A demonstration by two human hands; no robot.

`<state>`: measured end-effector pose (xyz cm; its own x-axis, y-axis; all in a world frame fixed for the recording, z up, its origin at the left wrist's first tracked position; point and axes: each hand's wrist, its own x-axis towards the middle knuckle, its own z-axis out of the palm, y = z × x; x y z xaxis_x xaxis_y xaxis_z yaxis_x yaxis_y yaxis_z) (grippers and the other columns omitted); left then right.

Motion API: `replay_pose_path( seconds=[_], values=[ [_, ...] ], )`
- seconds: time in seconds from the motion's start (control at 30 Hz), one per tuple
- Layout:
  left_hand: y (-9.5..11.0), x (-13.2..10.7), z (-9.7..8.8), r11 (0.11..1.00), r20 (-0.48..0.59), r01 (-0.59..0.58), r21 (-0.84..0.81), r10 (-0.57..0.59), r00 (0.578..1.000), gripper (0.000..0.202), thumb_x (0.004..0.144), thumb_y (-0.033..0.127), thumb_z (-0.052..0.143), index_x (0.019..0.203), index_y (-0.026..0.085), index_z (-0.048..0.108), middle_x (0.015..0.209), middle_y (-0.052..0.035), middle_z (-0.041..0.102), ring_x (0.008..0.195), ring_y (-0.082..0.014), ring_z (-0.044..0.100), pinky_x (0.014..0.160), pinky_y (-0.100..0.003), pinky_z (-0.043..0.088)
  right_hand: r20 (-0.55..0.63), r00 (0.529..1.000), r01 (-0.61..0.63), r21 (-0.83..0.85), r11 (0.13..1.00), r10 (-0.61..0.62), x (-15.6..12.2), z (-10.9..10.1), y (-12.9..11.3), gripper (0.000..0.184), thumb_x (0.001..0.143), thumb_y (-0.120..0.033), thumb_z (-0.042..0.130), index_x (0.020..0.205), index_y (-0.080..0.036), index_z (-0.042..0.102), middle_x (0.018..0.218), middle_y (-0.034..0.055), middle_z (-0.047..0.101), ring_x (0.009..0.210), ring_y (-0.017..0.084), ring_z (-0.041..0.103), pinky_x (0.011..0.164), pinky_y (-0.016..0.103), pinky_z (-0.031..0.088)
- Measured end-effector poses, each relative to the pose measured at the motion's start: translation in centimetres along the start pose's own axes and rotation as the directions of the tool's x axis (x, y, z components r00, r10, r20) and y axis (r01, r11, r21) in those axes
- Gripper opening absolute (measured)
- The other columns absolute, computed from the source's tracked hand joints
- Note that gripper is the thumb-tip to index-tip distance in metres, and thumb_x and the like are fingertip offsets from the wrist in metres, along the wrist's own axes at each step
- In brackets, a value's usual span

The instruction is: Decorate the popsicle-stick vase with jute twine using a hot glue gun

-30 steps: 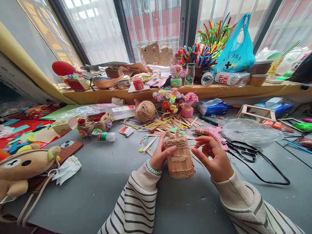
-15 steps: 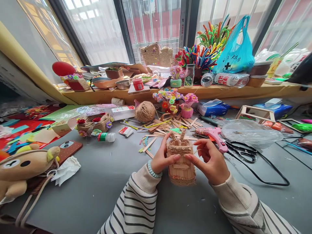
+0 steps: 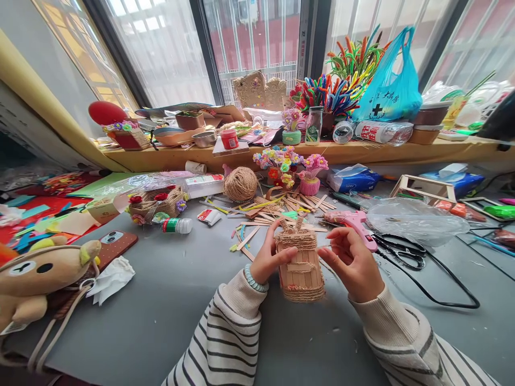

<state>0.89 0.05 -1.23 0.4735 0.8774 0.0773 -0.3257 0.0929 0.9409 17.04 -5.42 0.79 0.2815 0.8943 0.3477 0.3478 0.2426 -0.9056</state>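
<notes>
A small pot made of wooden sticks and wound with twine (image 3: 301, 266) is held over the grey table (image 3: 169, 316). My left hand (image 3: 270, 258) grips its left side, thumb across the twine band at the top. My right hand (image 3: 351, 262) is just to its right, fingers curled in a pinch near the rim; a thin strand seems to run from them to the pot. Both sleeves are striped white and dark.
A pink glue gun (image 3: 354, 221) and black scissors (image 3: 402, 250) with a black cable lie to the right. Loose wooden sticks (image 3: 281, 206), a twine ball (image 3: 240, 183), a phone (image 3: 113, 244) and a plush bear (image 3: 38, 276) sit around. The window ledge (image 3: 281, 153) is crowded.
My right hand went onto the pot's front half a second ago and has drawn back to the right. The pot has tilted slightly in my left hand.
</notes>
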Motion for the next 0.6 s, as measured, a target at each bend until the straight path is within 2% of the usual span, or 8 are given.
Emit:
replay_pose_path(
  seconds=[0.1,0.2,0.3,0.47,0.6],
  values=[
    [-0.2,0.2,-0.2,1.0,0.004,0.012,-0.01,-0.012,1.0,0.095,0.059,0.036,0.071,0.135,0.019,0.016,0.112,-0.0121,0.059,0.107,-0.0293,0.052,0.091,-0.042,0.038,0.006,0.999,0.043,-0.087,0.995,-0.043,0.2,-0.5,-0.2,0.036,0.069,-0.052,0.057,0.083,-0.02,0.052,0.063,-0.0021,0.045,0.055,0.009,0.042,0.05,0.023,0.037],
    [0.0,0.1,-0.2,1.0,-0.004,0.01,-0.023,-0.01,1.0,0.094,0.06,0.036,0.071,0.134,0.019,0.016,0.113,-0.0122,0.059,0.107,-0.0289,0.052,0.092,-0.042,0.037,0.07,0.986,0.162,-0.204,0.965,-0.151,0.5,-1.0,-0.3,0.029,0.072,-0.048,0.056,0.067,-0.02,0.053,0.059,-0.0014,0.045,0.053,0.009,0.04,0.049,0.024,0.033],
    [0.3,0.0,0.1,0.999,-0.011,0.015,-0.035,-0.015,1.0,0.092,0.06,0.035,0.071,0.133,0.019,0.018,0.112,-0.0114,0.059,0.107,-0.0281,0.052,0.093,-0.042,0.036,0.121,0.971,0.229,-0.195,0.954,-0.208,0.8,-1.5,-0.2,0.029,0.075,-0.043,0.055,0.059,-0.019,0.051,0.057,-0.001,0.045,0.052,0.009,0.04,0.046,0.024,0.032],
    [0.4,-0.1,0.3,0.999,-0.009,0.011,-0.041,-0.011,1.0,0.093,0.061,0.034,0.071,0.134,0.019,0.017,0.112,-0.0113,0.059,0.107,-0.0283,0.053,0.092,-0.042,0.037,0.154,0.967,0.227,-0.145,0.963,-0.205,1.0,-1.6,0.1,0.027,0.075,-0.04,0.056,0.059,-0.019,0.052,0.057,-0.001,0.046,0.051,0.008,0.04,0.045,0.023,0.034],
    [0.4,-0.3,0.3,0.998,-0.016,0.023,-0.05,-0.024,1.0,0.094,0.06,0.035,0.072,0.135,0.02,0.017,0.114,-0.0118,0.059,0.109,-0.029,0.051,0.094,-0.043,0.035,0.104,0.984,0.156,-0.11,0.982,-0.145,0.9,-1.3,0.2,0.027,0.075,-0.043,0.055,0.061,-0.02,0.052,0.058,-0.0015,0.045,0.051,0.009,0.038,0.045,0.023,0.032]
  ],
)
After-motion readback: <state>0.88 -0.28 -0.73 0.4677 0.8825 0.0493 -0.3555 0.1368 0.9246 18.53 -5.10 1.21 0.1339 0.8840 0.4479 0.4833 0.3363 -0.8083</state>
